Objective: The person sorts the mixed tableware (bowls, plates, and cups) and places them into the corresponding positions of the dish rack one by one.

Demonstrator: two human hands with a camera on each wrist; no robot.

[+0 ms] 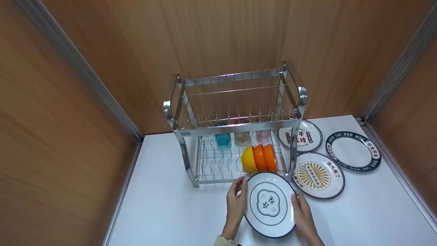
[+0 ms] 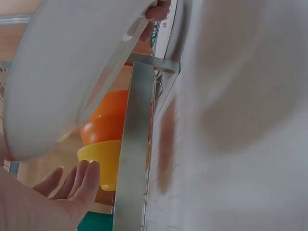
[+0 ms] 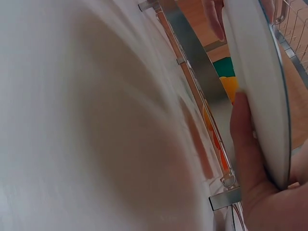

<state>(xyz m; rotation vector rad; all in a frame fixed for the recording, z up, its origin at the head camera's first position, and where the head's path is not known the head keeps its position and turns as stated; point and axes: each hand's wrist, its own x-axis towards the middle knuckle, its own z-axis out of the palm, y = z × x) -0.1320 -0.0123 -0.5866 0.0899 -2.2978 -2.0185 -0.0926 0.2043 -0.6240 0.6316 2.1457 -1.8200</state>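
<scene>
Between both hands [image 1: 236, 203] is a dark-rimmed white plate [image 1: 268, 205]

The held plate [image 1: 270, 205] is white with a dark blue rim, blue ring and lobed outline. The sunburst plate [image 1: 318, 175] shows gold rays and red characters, the far plate [image 1: 305, 136] red characters, the banded plate [image 1: 353, 151] pale lettering on navy. Bowls [image 1: 260, 159]: yellow, orange. Cups [image 1: 223, 139]: teal, tan, pinkish. Rack [image 1: 239, 127] silver; surface [image 1: 160, 191] white; walls [image 1: 222, 34] wood-grained brown.
</scene>
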